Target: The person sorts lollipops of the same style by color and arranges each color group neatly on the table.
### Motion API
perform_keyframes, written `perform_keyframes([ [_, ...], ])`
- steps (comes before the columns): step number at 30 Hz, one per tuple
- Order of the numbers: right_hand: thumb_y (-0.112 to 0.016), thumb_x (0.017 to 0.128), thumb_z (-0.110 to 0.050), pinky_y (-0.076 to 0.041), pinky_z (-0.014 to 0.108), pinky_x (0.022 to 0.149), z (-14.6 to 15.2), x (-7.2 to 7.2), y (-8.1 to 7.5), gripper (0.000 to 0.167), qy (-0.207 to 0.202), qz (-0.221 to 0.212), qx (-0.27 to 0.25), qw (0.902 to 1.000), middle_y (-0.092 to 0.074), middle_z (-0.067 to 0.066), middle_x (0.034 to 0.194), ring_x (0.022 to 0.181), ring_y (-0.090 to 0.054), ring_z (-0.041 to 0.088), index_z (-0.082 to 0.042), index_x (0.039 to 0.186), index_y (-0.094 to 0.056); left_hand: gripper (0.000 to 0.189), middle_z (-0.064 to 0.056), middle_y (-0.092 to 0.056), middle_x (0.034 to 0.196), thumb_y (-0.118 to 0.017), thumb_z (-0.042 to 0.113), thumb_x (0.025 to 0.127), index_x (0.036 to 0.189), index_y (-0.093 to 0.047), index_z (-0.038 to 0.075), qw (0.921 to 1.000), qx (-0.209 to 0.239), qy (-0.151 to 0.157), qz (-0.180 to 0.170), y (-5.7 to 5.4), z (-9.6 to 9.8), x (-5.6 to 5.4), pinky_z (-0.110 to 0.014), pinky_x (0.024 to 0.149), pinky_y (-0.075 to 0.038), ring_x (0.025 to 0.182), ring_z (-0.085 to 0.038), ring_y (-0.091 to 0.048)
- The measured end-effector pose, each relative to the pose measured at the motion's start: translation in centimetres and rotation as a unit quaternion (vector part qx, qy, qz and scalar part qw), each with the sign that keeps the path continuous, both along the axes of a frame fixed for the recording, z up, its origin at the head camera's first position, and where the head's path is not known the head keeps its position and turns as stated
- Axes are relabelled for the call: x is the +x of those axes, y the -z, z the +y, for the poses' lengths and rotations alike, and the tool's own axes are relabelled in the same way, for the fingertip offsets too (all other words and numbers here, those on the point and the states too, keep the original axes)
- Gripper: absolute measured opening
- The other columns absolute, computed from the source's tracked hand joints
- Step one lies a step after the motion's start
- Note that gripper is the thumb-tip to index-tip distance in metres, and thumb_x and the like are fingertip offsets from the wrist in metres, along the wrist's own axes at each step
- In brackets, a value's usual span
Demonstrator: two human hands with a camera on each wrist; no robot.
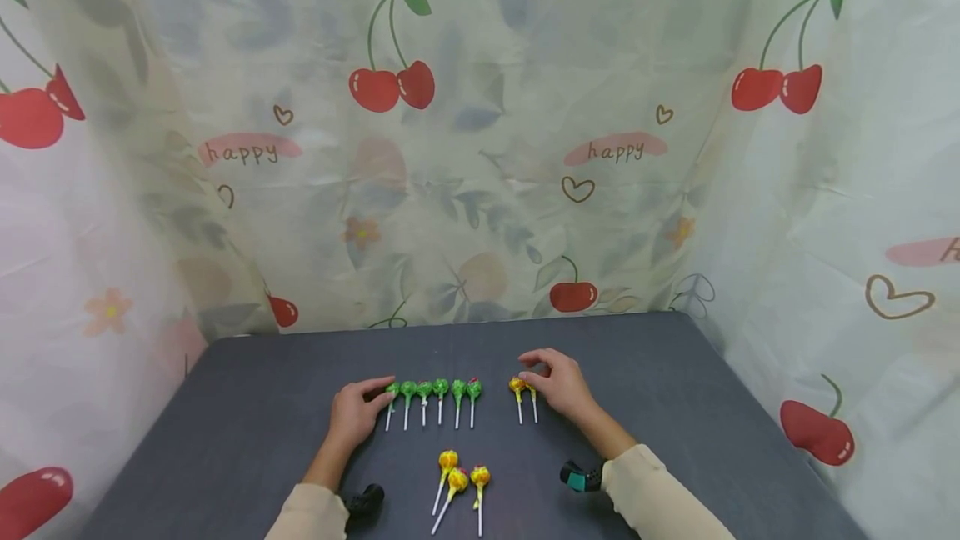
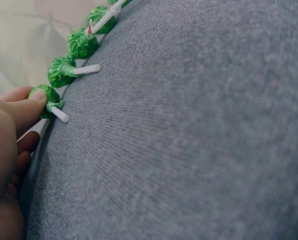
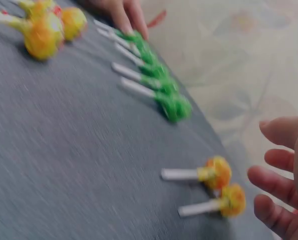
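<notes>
In the head view, several green-wrapped lollipops stand in a row, heads away from me and white sticks toward me. My left hand [image 1: 352, 417] pinches the head of the leftmost green lollipop [image 2: 51, 94] between thumb and fingers. Beside it lies another green lollipop [image 2: 62, 71]. To the right of the row, two yellow lollipops [image 3: 218, 172] lie side by side. Over the right one hovers my right hand [image 1: 566, 388], its fingers loosely bent and apart from the candy in the right wrist view. Nearer me lie three more yellow lollipops [image 1: 457, 482], sticks pointing toward me.
The dark grey tabletop [image 1: 270, 423] ends at a printed cherry curtain [image 1: 465, 190] behind and at both sides. Black devices sit at my left wrist [image 1: 366, 502] and right wrist [image 1: 581, 477], close above the table.
</notes>
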State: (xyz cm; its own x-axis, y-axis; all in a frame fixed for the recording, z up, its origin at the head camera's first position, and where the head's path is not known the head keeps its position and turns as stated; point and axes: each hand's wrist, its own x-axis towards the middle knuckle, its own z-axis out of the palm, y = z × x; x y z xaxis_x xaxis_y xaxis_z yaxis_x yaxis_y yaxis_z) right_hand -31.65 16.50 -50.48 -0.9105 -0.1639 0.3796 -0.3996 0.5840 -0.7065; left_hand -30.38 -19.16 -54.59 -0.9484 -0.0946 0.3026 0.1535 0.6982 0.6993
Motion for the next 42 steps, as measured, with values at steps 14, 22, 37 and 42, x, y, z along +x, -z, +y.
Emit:
perform_keyframes([
  [14, -0.075, 0.087, -0.022, -0.051, 0.025, 0.064, -3.2, 3.1, -0.5, 0.033, -0.151, 0.007, 0.026, 0.9882, -0.066, 0.01, 0.108, 0.079, -0.061, 0.011, -0.007, 0.116, -0.069, 0.029, -0.01, -0.071, 0.11, -0.077, 0.015, 0.084, 0.112, -0.076, 0.013, 1.0, -0.002, 0.003, 0.003, 0.0, 0.0, 0.0, -0.051, 0.092, -0.044, 0.105, -0.035, -0.061],
  [22, -0.074, 0.088, -0.028, -0.053, 0.032, 0.074, -3.7, 4.1, -0.1, 0.045, -0.257, -0.042, 0.048, 0.9643, -0.064, 0.012, 0.117, 0.084, -0.064, 0.007, -0.004, 0.125, -0.063, 0.029, -0.01, -0.071, 0.11, -0.077, 0.015, 0.084, 0.112, -0.076, 0.013, 1.0, 0.001, 0.008, 0.002, -0.1, -0.1, 0.1, -0.051, 0.092, -0.044, 0.105, -0.034, -0.061],
  [37, -0.078, 0.084, -0.031, -0.046, 0.018, 0.073, -4.7, 6.1, 1.2, 0.04, -0.32, -0.06, 0.122, 0.9378, -0.06, -0.006, 0.092, 0.08, -0.054, 0.003, -0.012, 0.118, -0.067, 0.029, -0.01, -0.071, 0.109, -0.077, 0.015, 0.083, 0.112, -0.076, 0.013, 0.9999, 0.003, 0.009, 0.009, 0.2, -0.1, 0.0, -0.051, 0.093, -0.044, 0.107, -0.034, -0.062],
  [42, -0.079, 0.081, -0.032, -0.043, 0.014, 0.066, -5.1, 6.6, 1.6, 0.039, -0.314, -0.043, 0.141, 0.9379, -0.057, -0.007, 0.084, 0.073, -0.05, 0.0, -0.013, 0.113, -0.068, 0.029, -0.009, -0.071, 0.108, -0.078, 0.015, 0.083, 0.112, -0.076, 0.014, 0.9995, 0.002, 0.016, 0.027, 0.5, -0.2, 0.1, -0.051, 0.092, -0.045, 0.104, -0.034, -0.062],
])
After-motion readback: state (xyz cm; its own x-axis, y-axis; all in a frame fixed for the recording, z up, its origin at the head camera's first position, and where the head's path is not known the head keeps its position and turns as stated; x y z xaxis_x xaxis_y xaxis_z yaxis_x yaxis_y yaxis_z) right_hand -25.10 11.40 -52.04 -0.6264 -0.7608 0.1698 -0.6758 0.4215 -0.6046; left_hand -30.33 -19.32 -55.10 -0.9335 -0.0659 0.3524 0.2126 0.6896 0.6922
